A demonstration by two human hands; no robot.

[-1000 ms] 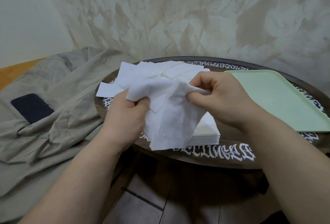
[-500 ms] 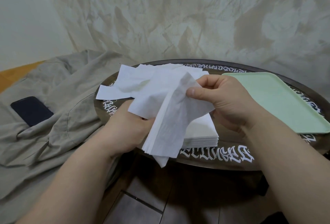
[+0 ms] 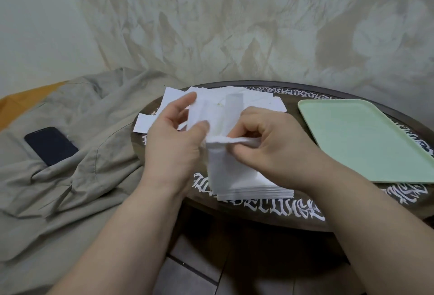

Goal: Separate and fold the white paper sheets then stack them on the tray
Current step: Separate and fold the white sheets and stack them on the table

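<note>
White paper sheet [image 3: 231, 165] pinched at its top fold by right fingers [image 3: 244, 140]; left fingers [image 3: 187, 99] loosely spread

We are seeing the table [image 3: 258, 218] lying centre frame, the tray [image 3: 366, 142] sitting on its right, loose sheets [image 3: 253, 100] and a stack [image 3: 263, 190] on its left, and the phone [image 3: 50, 145] lying on cloth [image 3: 77, 191] at far left.

Mid-frame, your right hand [image 3: 272, 144] pinches a white sheet [image 3: 229, 165] above the stack [image 3: 265, 189]; your left hand [image 3: 173, 139] touches it; the green tray [image 3: 366, 139] lies at right.
</note>
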